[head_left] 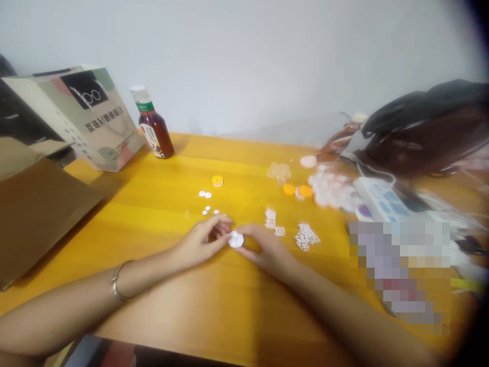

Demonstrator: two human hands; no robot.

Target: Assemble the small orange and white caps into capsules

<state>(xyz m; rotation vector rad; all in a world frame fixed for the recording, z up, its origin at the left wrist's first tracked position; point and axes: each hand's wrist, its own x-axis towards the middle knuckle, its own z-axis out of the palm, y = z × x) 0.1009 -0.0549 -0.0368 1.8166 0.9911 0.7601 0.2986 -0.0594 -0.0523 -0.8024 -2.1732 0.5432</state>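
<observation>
A small white round piece (236,239) is held just above the table between my two hands. My right hand (267,250) pinches it from the right, thumb below and forefinger above. The thumb of my left hand (208,239) meets its left edge, while the other left fingers curl behind. Beyond my left hand lie several small white bits, two white discs (205,194) side by side and a yellow ring-shaped spool (217,181). Right of my hands are white openwork pieces (306,236), with a smaller openwork group (270,218) nearer my right hand.
Orange round pieces (304,191) and a blurred heap of pale packets (334,188) lie at the back right, before a dark bag (424,135). A dark red bottle (156,130) and a paper gift bag (103,120) stand at the back left. Brown cardboard (42,204) covers the left edge.
</observation>
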